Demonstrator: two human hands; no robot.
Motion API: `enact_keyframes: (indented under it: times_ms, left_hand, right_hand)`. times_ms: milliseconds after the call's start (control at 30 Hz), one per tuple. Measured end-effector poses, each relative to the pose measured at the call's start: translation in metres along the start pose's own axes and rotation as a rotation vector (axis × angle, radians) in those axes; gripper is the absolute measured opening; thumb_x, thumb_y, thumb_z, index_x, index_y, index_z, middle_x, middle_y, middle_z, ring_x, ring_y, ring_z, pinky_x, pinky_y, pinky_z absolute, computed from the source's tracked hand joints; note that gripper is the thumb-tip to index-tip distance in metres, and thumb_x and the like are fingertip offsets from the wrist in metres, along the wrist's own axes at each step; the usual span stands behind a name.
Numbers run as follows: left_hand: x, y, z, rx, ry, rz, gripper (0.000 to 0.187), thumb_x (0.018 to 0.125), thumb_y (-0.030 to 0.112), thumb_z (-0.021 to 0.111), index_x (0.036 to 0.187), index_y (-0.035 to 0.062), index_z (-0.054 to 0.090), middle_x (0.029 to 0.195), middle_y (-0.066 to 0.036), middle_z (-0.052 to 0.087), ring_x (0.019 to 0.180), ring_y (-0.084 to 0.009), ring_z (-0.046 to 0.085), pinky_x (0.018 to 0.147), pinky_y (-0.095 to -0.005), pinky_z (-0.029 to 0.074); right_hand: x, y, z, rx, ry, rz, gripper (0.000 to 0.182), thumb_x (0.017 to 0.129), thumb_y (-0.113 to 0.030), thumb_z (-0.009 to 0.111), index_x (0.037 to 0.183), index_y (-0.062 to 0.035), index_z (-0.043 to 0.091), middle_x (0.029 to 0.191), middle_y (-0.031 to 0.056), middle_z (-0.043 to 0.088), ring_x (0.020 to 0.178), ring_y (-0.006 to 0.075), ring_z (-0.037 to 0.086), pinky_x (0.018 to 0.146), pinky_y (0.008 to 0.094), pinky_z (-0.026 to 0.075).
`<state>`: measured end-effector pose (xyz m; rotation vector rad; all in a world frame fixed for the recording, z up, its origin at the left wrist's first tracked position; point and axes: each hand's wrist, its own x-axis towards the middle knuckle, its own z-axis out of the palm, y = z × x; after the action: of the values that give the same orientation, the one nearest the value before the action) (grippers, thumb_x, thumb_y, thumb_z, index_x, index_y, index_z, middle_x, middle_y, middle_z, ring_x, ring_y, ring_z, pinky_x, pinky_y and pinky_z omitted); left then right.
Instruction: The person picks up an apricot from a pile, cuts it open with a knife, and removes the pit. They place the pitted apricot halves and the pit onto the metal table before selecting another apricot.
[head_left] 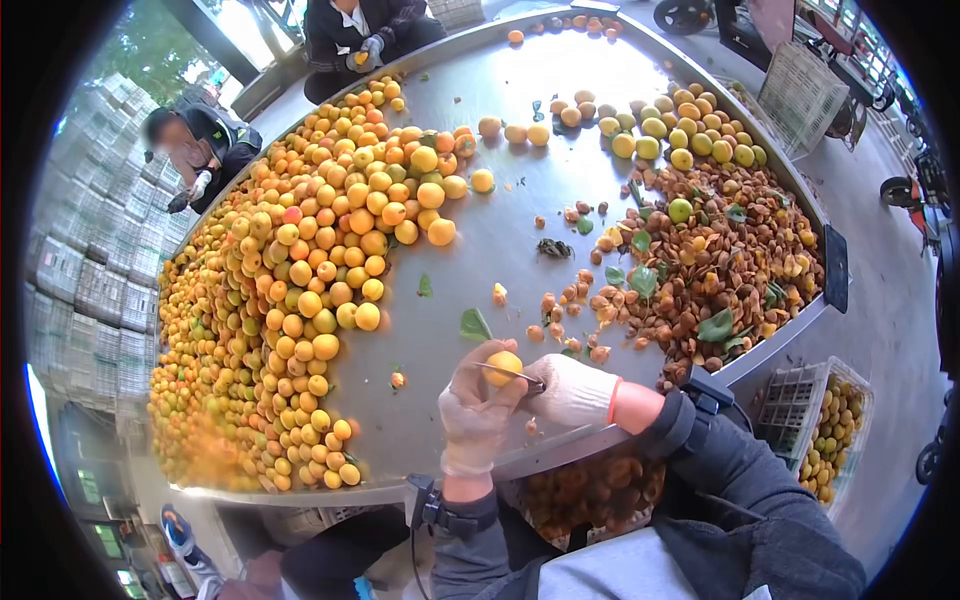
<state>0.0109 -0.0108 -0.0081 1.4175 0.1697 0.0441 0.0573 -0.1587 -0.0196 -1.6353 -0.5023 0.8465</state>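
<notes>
My gloved left hand is closed around an apricot, held up over the near edge of the metal table. In my right hand, also gloved, is a small knife whose thin blade lies across the apricot. A green leaf rests on the table just beyond my left fingers. Several apricot pits and torn bits of fruit lie past my right hand.
A large heap of apricots covers the table's left side. Pits and scraps pile up on the right, near yellow-green apricots. A crate of fruit stands at lower right. Two people are at the far and left edges.
</notes>
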Motion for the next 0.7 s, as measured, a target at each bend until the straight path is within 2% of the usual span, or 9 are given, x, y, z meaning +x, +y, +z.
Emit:
enact_keyframes:
  times_ms: [67, 133, 167, 367, 433, 533, 567, 633, 700]
  left_hand:
    - [0.003, -0.008, 0.0, 0.034, 0.01, 0.035, 0.049, 0.078, -0.001, 0.074, 0.123, -0.0011, 0.055, 0.106, -0.007, 0.064, 0.099, -0.0136, 0.059, 0.088, -0.0262, 0.048]
    - [0.004, -0.013, 0.004, -0.418, -0.042, -0.047, 0.051, 0.079, 0.002, 0.074, 0.126, -0.0018, 0.054, 0.11, -0.008, 0.063, 0.105, -0.0141, 0.057, 0.093, -0.0275, 0.046]
    - [0.005, -0.014, 0.003, -0.42, -0.043, -0.051, 0.051, 0.079, 0.002, 0.074, 0.126, -0.0018, 0.054, 0.11, -0.008, 0.063, 0.105, -0.0141, 0.057, 0.093, -0.0275, 0.046]
    - [0.002, -0.005, 0.009, -0.246, 0.011, -0.178, 0.052, 0.08, 0.009, 0.076, 0.125, -0.0024, 0.054, 0.116, -0.008, 0.06, 0.102, -0.0138, 0.058, 0.09, -0.0274, 0.047]
    - [-0.004, -0.006, 0.014, -0.047, 0.038, 0.088, 0.052, 0.079, 0.023, 0.078, 0.122, 0.0024, 0.059, 0.111, -0.008, 0.063, 0.097, -0.0159, 0.06, 0.084, -0.0259, 0.049]
    - [-0.008, -0.006, 0.013, 0.183, 0.079, 0.225, 0.049, 0.079, 0.019, 0.078, 0.121, 0.0024, 0.059, 0.116, -0.009, 0.061, 0.098, -0.0154, 0.06, 0.085, -0.0254, 0.048]
    - [-0.007, -0.007, 0.011, 0.182, 0.079, 0.225, 0.049, 0.079, 0.019, 0.078, 0.121, 0.0024, 0.059, 0.116, -0.009, 0.061, 0.098, -0.0154, 0.06, 0.085, -0.0254, 0.048]
    - [-0.002, -0.009, 0.005, -0.248, 0.021, 0.079, 0.047, 0.081, 0.023, 0.076, 0.12, 0.0024, 0.06, 0.119, -0.01, 0.06, 0.099, -0.0155, 0.059, 0.084, -0.0244, 0.048]
    - [0.0, -0.005, 0.002, -0.35, -0.021, -0.011, 0.048, 0.082, 0.019, 0.075, 0.122, -0.0003, 0.057, 0.119, -0.01, 0.06, 0.104, -0.016, 0.057, 0.088, -0.0266, 0.047]
  right_hand:
    - [0.001, 0.005, 0.007, -0.236, 0.266, -0.026, 0.018, 0.083, -0.012, 0.058, 0.096, -0.0038, 0.067, 0.076, 0.0191, 0.064, 0.071, 0.0322, 0.063, 0.065, 0.0386, 0.048]
    - [-0.001, 0.002, 0.011, -0.331, 0.378, -0.059, 0.018, 0.083, -0.013, 0.058, 0.096, -0.0058, 0.067, 0.078, 0.0191, 0.065, 0.073, 0.0348, 0.063, 0.065, 0.0401, 0.048]
    - [-0.002, 0.002, 0.013, -0.426, 0.482, -0.093, 0.018, 0.082, -0.013, 0.058, 0.097, -0.0077, 0.067, 0.079, 0.0191, 0.065, 0.075, 0.0373, 0.063, 0.065, 0.0417, 0.048]
    - [-0.005, 0.01, 0.014, -0.437, 0.548, -0.186, 0.018, 0.077, -0.009, 0.059, 0.093, -0.0109, 0.067, 0.079, 0.0172, 0.065, 0.076, 0.0378, 0.063, 0.065, 0.0429, 0.049]
    - [-0.007, 0.007, 0.013, -0.443, 0.548, -0.182, 0.019, 0.077, -0.008, 0.059, 0.094, -0.0107, 0.067, 0.08, 0.0171, 0.065, 0.076, 0.0377, 0.063, 0.065, 0.0427, 0.049]
    - [-0.004, 0.01, 0.015, -0.421, 0.527, -0.192, 0.022, 0.076, -0.007, 0.059, 0.096, -0.0103, 0.067, 0.08, 0.0169, 0.065, 0.076, 0.0371, 0.063, 0.065, 0.0418, 0.049]
    - [-0.003, 0.012, 0.015, -0.394, 0.507, -0.202, 0.023, 0.076, -0.006, 0.059, 0.097, -0.0102, 0.067, 0.08, 0.0168, 0.065, 0.076, 0.0366, 0.063, 0.065, 0.0411, 0.05]
    - [-0.002, 0.007, 0.016, -0.436, 0.501, -0.191, 0.025, 0.076, -0.004, 0.06, 0.099, -0.0102, 0.066, 0.082, 0.0154, 0.066, 0.078, 0.0354, 0.064, 0.067, 0.0402, 0.051]
    - [-0.001, 0.006, 0.018, -0.471, 0.492, -0.185, 0.027, 0.076, -0.002, 0.062, 0.102, -0.0102, 0.066, 0.084, 0.014, 0.067, 0.079, 0.0343, 0.065, 0.069, 0.0393, 0.052]
